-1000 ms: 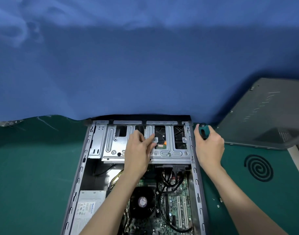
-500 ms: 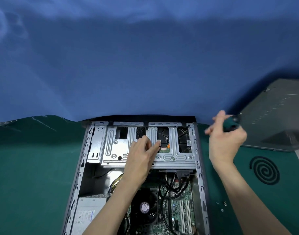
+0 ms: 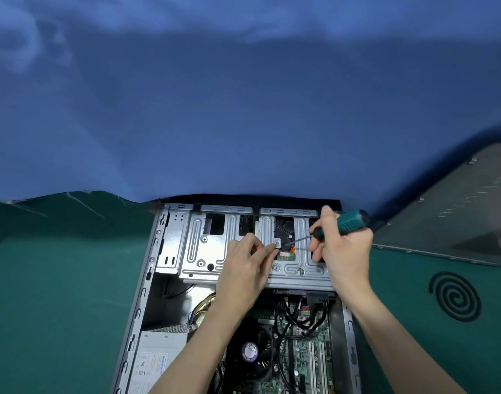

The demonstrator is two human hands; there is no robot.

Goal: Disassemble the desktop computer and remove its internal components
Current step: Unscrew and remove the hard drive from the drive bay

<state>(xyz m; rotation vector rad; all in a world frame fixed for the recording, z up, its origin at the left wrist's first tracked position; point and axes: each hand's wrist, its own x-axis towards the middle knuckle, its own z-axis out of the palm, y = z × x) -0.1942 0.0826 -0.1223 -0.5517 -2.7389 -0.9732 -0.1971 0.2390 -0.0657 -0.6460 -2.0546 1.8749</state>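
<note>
Right hand (image 3: pixel 343 251) has swung in from beside the case, gripping screwdriver (image 3: pixel 349 221); tip now at screw tab (image 3: pixel 277 243) on drive cage (image 3: pixel 195 245). Left hand (image 3: pixel 243 268) pinches that tab. Desktop computer (image 3: pixel 142 291) lies open on mat (image 3: pixel 58 308); unscrewing looks next.

The drive cage (image 3: pixel 209 251) is bare shiny metal. The screwdriver (image 3: pixel 351 220) has a bumpy green plastic handle and a thin metal rod. The blue cloth (image 3: pixel 243 95) is soft and wrinkly. The green mat (image 3: pixel 44 294) looks dull.
</note>
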